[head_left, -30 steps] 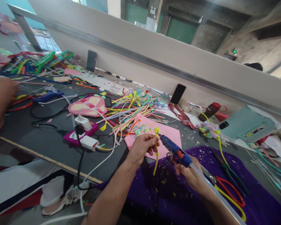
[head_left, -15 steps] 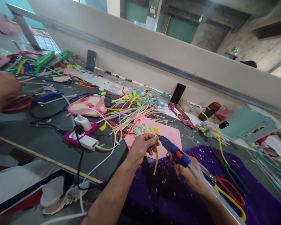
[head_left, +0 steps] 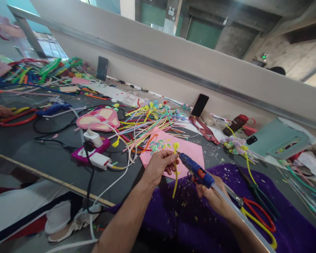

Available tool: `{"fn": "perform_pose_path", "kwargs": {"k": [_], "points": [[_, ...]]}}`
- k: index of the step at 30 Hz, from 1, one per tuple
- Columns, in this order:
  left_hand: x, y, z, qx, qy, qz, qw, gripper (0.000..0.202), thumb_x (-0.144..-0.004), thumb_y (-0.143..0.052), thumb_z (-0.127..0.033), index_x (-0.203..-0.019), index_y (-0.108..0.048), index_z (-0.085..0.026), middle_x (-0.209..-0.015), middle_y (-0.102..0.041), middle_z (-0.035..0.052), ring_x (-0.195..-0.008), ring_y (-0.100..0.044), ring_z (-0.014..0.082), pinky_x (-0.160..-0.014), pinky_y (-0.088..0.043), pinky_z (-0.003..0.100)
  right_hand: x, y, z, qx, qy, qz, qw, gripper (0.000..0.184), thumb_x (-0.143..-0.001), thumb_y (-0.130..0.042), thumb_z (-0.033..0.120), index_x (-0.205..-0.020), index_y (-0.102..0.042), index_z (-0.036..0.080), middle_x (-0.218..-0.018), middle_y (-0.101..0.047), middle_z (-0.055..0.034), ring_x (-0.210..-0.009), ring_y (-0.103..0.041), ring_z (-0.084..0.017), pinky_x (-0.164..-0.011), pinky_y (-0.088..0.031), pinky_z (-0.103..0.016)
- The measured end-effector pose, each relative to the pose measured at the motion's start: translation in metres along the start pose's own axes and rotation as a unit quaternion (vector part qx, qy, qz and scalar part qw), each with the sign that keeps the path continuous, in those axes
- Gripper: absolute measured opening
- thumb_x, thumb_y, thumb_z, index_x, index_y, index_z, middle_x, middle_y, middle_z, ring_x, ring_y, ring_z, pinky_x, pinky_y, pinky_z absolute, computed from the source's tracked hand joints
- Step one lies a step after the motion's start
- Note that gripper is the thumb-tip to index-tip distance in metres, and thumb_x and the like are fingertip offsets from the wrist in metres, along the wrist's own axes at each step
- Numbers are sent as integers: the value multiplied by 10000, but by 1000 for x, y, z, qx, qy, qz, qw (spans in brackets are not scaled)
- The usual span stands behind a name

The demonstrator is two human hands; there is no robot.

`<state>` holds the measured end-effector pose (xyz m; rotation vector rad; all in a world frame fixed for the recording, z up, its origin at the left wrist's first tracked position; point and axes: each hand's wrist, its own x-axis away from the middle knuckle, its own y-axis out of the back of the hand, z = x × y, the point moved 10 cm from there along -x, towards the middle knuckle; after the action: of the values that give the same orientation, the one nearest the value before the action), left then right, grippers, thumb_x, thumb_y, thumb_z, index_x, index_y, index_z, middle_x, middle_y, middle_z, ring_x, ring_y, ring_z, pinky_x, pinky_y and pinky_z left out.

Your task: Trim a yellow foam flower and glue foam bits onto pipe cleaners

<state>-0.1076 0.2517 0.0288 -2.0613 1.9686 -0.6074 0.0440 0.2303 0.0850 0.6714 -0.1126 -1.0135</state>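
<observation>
Between thumb and fingertips my left hand [head_left: 160,165] pinches a yellow pipe cleaner [head_left: 175,182] with a curled knob at its top, its stem hanging down. My right hand [head_left: 213,193] is wrapped round a blue hot glue gun [head_left: 196,169] with an orange part; a long clear glue stick [head_left: 239,212] runs out of its rear. The gun's nozzle points at the stem just under the knob, close to my left fingertips; whether they touch is hard to tell. Below lies a pink sheet [head_left: 195,149] with small cut pipe cleaner bits [head_left: 159,144] on it.
A purple cloth [head_left: 158,218] carries red-and-yellow-handled scissors [head_left: 258,214] and dark-handled pliers [head_left: 262,198]. Left are a power strip [head_left: 80,154] with cables and another glue gun [head_left: 54,108]. Pipe cleaners [head_left: 152,123] lie behind. A co-worker's hand [head_left: 0,110] is at far left.
The co-worker's arm at far left has drawn back and lower, and the hand is now by the red-handled scissors. My hands, the glue gun and the yellow pipe cleaner have hardly moved.
</observation>
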Motion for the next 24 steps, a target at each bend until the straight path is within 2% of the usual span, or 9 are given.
{"fn": "perform_pose_path", "kwargs": {"k": [5,10,14,24], "points": [[0,0,1,-4,6,0,1000,287,-680,-720,-396,-667,-630,-124,-435,-572,-13,-321,-456,47,-334,-304,147,-1,0,2,26,11,2,1000,423,-844,-432,503,-562,-521,199,-654,-584,-33,-550,-520,-146,-501,-391,-250],[-1,0,2,-5,3,1,1000,276,-693,-711,-383,-666,-626,-122,-434,-572,-14,-323,-461,48,-334,-309,144,1,0,-3,16,0,0,1000,321,-830,-462,462,-677,-558,196,-571,-536,5,-507,-503,-135,-485,-389,-236],[0,0,1,-8,3,2,1000,286,-697,-706,-391,-667,-625,-119,-428,-569,-15,-319,-459,46,-330,-302,140,2,-1,-1,23,8,8,1000,368,-832,-437,457,-598,-536,191,-634,-583,-28,-539,-529,-139,-503,-406,-242],[-1,1,3,-6,10,-1,1000,287,-689,-716,-387,-674,-617,-119,-440,-579,-15,-320,-464,47,-327,-310,139,-1,-2,-5,0,-47,8,999,456,-802,-440,552,-548,-539,186,-584,-575,-38,-472,-524,-136,-466,-433,-248]]}}
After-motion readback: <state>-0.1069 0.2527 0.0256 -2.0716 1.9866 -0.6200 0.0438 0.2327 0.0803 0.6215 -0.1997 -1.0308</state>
